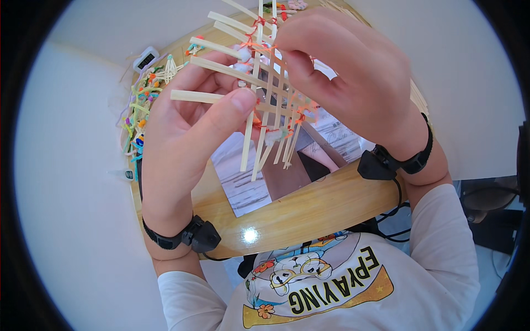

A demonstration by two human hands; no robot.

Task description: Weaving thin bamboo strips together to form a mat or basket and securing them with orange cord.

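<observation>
Right hand (353, 71): curled inward, thumb and forefinger pinched at the lattice's upper right, grasping the orange thread (265, 48).
Left hand (176, 124): grasping the lattice from its left side, thumb pressed over the front, fingers behind among the jutting ends.
Strip lattice (268, 91): pale flat strips crossed in an open weave, held up tilted between both hands, above the tabletop.
Ties: red thread (259, 22) knotted around several crossings, with white fluffy tufts (243, 55) along the left edge.
Printed sheet (243, 185): lying below the lattice, patterned in white, brown and black.
Tabletop (331, 204): light wood, glossy, its near edge curving before the person's white shirt (441, 237).
Left edge: colourful fuzzy pieces (141, 105) heaped together, near a small white device (146, 59) with a dark screen.
Wrists: black straps (204, 234) around both, each carrying a dark block.
</observation>
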